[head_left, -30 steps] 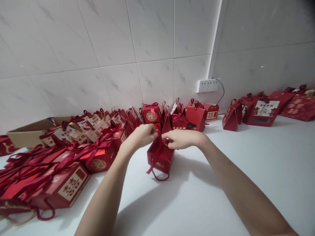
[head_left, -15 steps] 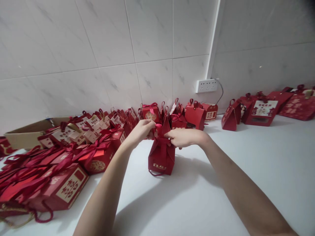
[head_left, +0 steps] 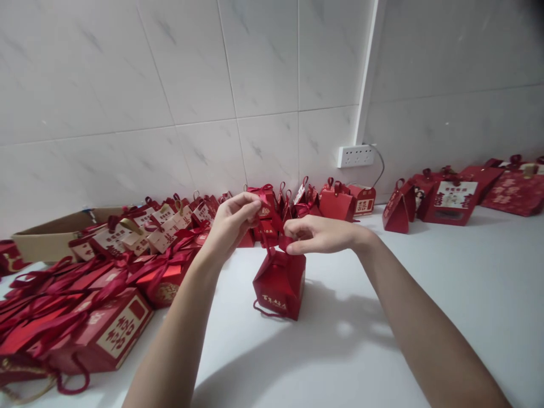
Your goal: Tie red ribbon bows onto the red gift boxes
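Note:
A small red gift box (head_left: 280,283) with gold lettering stands upright on the white table, a cord loop hanging low at its front. Dark red ribbon (head_left: 268,249) rises from the top of the box to both hands. Up and to the left, my left hand (head_left: 236,221) pinches one part of the ribbon between thumb and fingertips. On the right, just over the box top, my right hand (head_left: 317,233) is closed on another part of the ribbon. Where exactly the ribbon passes behind the fingers is hard to make out.
Several red boxes with ribbon bows (head_left: 102,323) crowd the left side. Behind them is an open cardboard carton (head_left: 46,241). More red boxes (head_left: 335,203) line the tiled wall, others (head_left: 453,198) stand far right. A white power strip (head_left: 356,156) hangs on the wall.
My hands have spread the ribbon upward from the box top, my left hand rising and tilting up. The box has turned slightly and sits a little lower in view.

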Available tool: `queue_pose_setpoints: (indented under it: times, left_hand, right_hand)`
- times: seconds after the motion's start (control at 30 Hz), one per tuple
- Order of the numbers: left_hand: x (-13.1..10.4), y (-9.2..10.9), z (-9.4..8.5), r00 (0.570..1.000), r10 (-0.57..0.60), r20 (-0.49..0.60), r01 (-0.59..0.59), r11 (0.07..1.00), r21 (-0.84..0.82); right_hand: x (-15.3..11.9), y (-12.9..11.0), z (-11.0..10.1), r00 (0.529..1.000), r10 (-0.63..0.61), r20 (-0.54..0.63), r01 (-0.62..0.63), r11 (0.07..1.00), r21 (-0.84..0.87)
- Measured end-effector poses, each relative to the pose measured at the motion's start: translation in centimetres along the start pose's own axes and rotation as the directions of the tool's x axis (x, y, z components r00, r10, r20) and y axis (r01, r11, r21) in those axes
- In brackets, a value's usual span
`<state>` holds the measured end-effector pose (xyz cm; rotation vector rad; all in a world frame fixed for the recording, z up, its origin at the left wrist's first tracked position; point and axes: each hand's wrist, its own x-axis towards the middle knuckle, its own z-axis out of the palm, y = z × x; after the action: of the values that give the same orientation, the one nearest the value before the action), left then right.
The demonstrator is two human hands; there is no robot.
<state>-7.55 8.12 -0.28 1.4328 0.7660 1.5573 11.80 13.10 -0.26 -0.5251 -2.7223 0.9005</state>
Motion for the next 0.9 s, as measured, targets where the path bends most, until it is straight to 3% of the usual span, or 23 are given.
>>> queue_pose_setpoints:
  times: [0.1, 0.2, 0.3, 0.5, 0.63, 0.9]
  left_hand:
    - [-0.1, 0.0, 0.1, 0.998, 0.06, -0.001, -0.06, 0.998, -0.032]
    - [-0.1, -0.2, 0.1, 0.994, 0.106, -0.019, -0.107, 0.991, -0.076]
    - [-0.2, -0.3, 0.1, 0.992, 0.124, -0.004, -0.124, 0.988, -0.097]
    - [-1.0, 0.6, 0.7, 0.99, 0.13, 0.06, -0.126, 0.99, -0.066]
    - [-1.6, 1.3, 1.2, 0.986, 0.164, 0.042, -0.164, 0.986, -0.02]
    - [-2.1, 1.5, 1.5, 0.977, 0.196, 0.086, -0.208, 0.964, 0.163]
  right_hand:
    - [-0.2, -0.2, 0.0, 0.995, -0.09, -0.054, 0.1, 0.968, 0.232]
    - [-0.4, -0.3, 0.1, 0.987, -0.133, -0.092, 0.161, 0.872, 0.463]
    - [-0.6, -0.3, 0.2, 0.977, -0.153, -0.149, 0.211, 0.792, 0.573]
    - [-0.3, -0.2, 0.5, 0.946, -0.123, -0.302, 0.297, 0.703, 0.646]
    - [-0.1, -0.3, 0.5, 0.919, -0.1, -0.381, 0.352, 0.645, 0.679]
    - [0.4, -0.8, 0.5, 0.761, 0.02, -0.648, 0.445, 0.711, 0.545]
